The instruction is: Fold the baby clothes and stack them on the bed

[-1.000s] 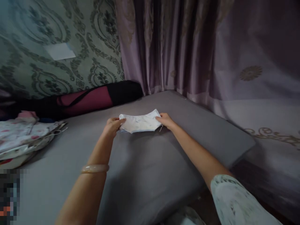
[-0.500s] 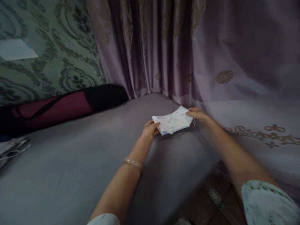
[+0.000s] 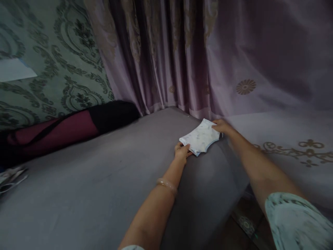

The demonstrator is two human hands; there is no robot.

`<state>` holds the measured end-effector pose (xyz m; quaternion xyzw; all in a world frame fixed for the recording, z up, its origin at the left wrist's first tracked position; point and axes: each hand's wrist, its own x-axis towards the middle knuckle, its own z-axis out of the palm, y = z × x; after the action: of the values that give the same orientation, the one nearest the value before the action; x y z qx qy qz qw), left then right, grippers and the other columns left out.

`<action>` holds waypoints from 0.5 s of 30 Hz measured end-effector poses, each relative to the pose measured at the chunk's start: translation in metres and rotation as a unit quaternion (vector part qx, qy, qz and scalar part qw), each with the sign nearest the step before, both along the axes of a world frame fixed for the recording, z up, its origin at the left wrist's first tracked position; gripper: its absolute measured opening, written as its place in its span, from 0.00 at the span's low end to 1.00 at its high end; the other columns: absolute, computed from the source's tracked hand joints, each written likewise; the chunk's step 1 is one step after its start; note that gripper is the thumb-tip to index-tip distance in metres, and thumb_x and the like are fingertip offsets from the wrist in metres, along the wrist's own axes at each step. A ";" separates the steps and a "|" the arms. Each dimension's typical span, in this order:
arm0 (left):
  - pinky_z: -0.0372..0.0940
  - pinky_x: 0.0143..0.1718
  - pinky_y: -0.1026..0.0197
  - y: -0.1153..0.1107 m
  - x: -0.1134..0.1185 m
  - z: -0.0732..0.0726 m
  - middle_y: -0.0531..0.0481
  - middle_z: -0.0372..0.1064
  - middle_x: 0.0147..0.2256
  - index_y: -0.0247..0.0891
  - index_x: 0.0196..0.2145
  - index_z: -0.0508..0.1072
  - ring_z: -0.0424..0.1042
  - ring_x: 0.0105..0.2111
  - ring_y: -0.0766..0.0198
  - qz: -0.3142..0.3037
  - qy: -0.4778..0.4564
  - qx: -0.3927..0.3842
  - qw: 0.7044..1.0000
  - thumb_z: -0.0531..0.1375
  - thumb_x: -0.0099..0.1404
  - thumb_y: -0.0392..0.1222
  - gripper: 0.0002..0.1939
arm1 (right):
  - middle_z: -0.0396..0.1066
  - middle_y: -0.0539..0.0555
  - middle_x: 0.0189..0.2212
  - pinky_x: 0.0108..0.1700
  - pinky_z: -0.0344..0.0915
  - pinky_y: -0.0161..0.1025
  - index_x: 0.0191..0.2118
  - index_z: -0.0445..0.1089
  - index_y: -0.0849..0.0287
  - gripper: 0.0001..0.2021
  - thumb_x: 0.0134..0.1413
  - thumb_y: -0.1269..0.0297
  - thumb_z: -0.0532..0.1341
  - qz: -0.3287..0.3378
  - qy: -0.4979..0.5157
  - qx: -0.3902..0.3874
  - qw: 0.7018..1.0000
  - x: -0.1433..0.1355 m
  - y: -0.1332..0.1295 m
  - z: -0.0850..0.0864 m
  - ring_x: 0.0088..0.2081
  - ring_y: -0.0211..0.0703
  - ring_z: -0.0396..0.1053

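A small pair of white underpants (image 3: 201,136) with a faint print and light-blue edging is stretched between my hands, just over the grey bed (image 3: 125,173). My left hand (image 3: 182,152) pinches its near left corner, thumb on top and fingers beneath. At the opposite end, my right hand (image 3: 220,127) grips the right edge the same way. The cloth is spread fairly flat, and whether its underside touches the bed I cannot tell. A pale bangle (image 3: 167,186) circles my left wrist.
A long black and maroon bag (image 3: 59,128) lies along the patterned wall. Purple curtains (image 3: 166,69) hang at the bed's far and right edges. Some small items with a white cord (image 3: 11,180) lie at the far left. Dark floor tiles (image 3: 246,225) show at lower right.
My left hand has moved right, closer to my right hand, and the underpants have turned and look narrower. The view has shifted slightly. Both hands keep hold.
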<state>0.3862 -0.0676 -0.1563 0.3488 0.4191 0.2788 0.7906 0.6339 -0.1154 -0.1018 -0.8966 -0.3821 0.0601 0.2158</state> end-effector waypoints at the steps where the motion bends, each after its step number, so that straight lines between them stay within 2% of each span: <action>1: 0.75 0.37 0.55 0.000 0.000 -0.001 0.45 0.74 0.35 0.33 0.43 0.66 0.76 0.28 0.65 0.007 0.002 0.004 1.000 0.61 0.61 0.28 0.13 | 0.76 0.60 0.33 0.36 0.62 0.31 0.45 0.74 0.73 0.15 0.54 0.73 0.57 0.000 0.007 -0.028 1.000 0.000 -0.001 -0.002 0.33 0.38 0.71; 5: 0.75 0.34 0.58 -0.003 0.002 -0.002 0.45 0.74 0.30 0.30 0.41 0.68 0.76 0.27 0.64 0.007 0.010 0.020 1.000 0.64 0.61 0.32 0.11 | 0.75 0.61 0.44 0.43 0.65 0.36 0.50 0.73 0.64 0.16 0.56 0.70 0.57 -0.016 -0.004 -0.067 0.998 -0.001 -0.006 -0.012 0.44 0.47 0.71; 8: 0.75 0.30 0.58 -0.005 0.001 0.000 0.47 0.73 0.25 0.30 0.45 0.66 0.76 0.23 0.62 -0.017 0.044 0.016 0.999 0.62 0.63 0.35 0.14 | 0.73 0.63 0.48 0.47 0.66 0.43 0.51 0.73 0.61 0.17 0.57 0.64 0.57 -0.061 -0.013 -0.085 0.994 -0.007 -0.009 -0.019 0.50 0.55 0.69; 12: 0.73 0.25 0.58 -0.007 -0.003 0.005 0.45 0.73 0.24 0.29 0.52 0.61 0.74 0.20 0.60 -0.038 0.075 0.014 0.996 0.65 0.62 0.40 0.25 | 0.69 0.73 0.51 0.48 0.65 0.52 0.52 0.71 0.68 0.21 0.60 0.60 0.55 -0.101 -0.028 -0.089 0.990 -0.021 -0.009 -0.026 0.52 0.66 0.67; 15: 0.73 0.24 0.59 -0.009 -0.010 0.007 0.44 0.74 0.24 0.27 0.55 0.58 0.74 0.19 0.60 -0.080 0.070 0.026 0.994 0.65 0.62 0.39 0.29 | 0.64 0.79 0.52 0.50 0.62 0.56 0.53 0.68 0.75 0.22 0.60 0.63 0.54 -0.125 -0.101 -0.067 0.985 -0.036 -0.009 -0.029 0.54 0.70 0.63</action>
<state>0.3761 -0.0762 -0.1492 0.4205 0.4363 0.2001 0.7699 0.5978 -0.1242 -0.1313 -0.9510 -0.2824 -0.0324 0.1213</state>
